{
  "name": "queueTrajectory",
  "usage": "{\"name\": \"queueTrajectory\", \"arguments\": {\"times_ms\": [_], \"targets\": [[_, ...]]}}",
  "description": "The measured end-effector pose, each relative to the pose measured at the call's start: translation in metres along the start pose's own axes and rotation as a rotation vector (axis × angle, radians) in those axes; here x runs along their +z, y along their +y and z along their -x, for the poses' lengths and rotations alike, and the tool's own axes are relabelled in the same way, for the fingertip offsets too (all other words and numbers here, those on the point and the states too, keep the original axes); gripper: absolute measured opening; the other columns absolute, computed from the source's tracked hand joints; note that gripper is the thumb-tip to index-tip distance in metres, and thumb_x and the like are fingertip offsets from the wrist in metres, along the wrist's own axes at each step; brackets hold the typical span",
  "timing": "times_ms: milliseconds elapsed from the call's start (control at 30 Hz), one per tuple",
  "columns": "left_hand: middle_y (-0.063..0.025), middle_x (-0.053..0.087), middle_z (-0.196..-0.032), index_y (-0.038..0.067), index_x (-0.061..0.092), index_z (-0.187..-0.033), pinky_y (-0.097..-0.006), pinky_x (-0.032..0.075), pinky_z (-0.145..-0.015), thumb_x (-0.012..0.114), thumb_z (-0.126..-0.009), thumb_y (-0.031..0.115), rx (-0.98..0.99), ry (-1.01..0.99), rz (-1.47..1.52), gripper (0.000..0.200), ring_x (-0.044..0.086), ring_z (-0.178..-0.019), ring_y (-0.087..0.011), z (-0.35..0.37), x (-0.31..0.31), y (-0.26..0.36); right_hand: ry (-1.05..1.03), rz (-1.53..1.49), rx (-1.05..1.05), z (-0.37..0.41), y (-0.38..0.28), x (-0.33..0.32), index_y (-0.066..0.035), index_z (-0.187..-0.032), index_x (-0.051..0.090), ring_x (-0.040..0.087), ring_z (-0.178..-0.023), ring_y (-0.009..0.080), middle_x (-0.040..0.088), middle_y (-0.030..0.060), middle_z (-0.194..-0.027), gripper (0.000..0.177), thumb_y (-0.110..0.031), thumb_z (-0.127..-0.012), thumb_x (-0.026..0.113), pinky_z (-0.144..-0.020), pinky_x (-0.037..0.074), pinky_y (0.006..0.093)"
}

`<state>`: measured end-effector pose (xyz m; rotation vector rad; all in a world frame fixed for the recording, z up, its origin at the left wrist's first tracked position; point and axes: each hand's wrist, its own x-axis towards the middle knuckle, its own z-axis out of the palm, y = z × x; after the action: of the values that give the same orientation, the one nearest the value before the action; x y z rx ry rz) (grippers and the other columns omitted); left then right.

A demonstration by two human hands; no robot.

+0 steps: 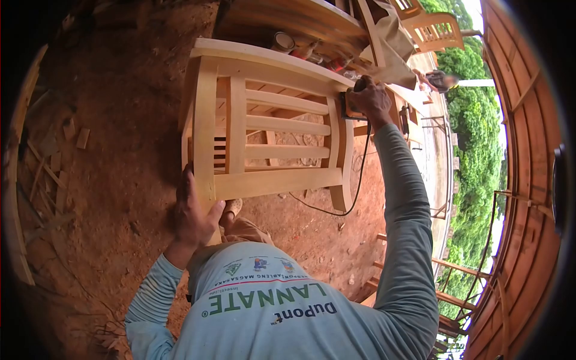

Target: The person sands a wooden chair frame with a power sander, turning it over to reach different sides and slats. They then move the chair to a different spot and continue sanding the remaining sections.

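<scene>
A pale, unfinished wooden chair [276, 182] with slats stands in front of me in the head view. My right hand [373, 103] is closed around a corded electric sander [350, 107], orange and black. The sander rests against the curved post at the chair's right end, and its underside is hidden. At the left end, my left hand [193, 213] grips the chair's corner post. Its thumb lies on the near side, and its fingers reach along the outer side. A black cord [358, 195] hangs from the sander and loops below the chair.
Behind the chair stands a workbench with a can [283, 41], several bottles [339, 63] and a brown cloth [393, 42]. Wood scraps [57, 174] lie on the dirt floor at left. Another person [441, 80] is farther off, near a wooden chair [433, 33].
</scene>
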<state>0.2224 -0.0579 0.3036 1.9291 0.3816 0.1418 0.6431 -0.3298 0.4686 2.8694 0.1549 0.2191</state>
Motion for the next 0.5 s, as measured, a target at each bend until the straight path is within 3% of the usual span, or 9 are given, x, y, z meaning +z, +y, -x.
{"name": "queueTrajectory", "arguments": {"times_ms": [33,500], "targets": [[-0.032,0.049,-0.15,-0.012,0.017,-0.161,-0.0439,0.044,-0.114,0.073,-0.092,0.02,0.017,0.003,-0.027,0.094,0.054,-0.136,-0.041,0.0,0.0,0.0,-0.007,-0.001,-0.006,0.001,0.0,-0.002,-0.026,-0.146,0.059,0.067,-0.12,0.0392,0.06,0.0227,-0.136,0.077,-0.044,-0.073,0.077,-0.101,0.053,0.0456],[-0.0319,0.05,-0.148,-0.013,0.019,-0.16,-0.044,0.045,-0.113,0.073,-0.092,0.021,0.033,0.001,-0.044,0.093,0.055,-0.133,-0.0411,0.001,-0.002,0.004,-0.025,-0.038,0.004,0.008,0.002,-0.004,-0.027,-0.145,0.059,0.067,-0.12,0.0392,0.06,0.0219,-0.135,0.079,-0.045,-0.071,0.08,-0.101,0.053,0.0454]]}}
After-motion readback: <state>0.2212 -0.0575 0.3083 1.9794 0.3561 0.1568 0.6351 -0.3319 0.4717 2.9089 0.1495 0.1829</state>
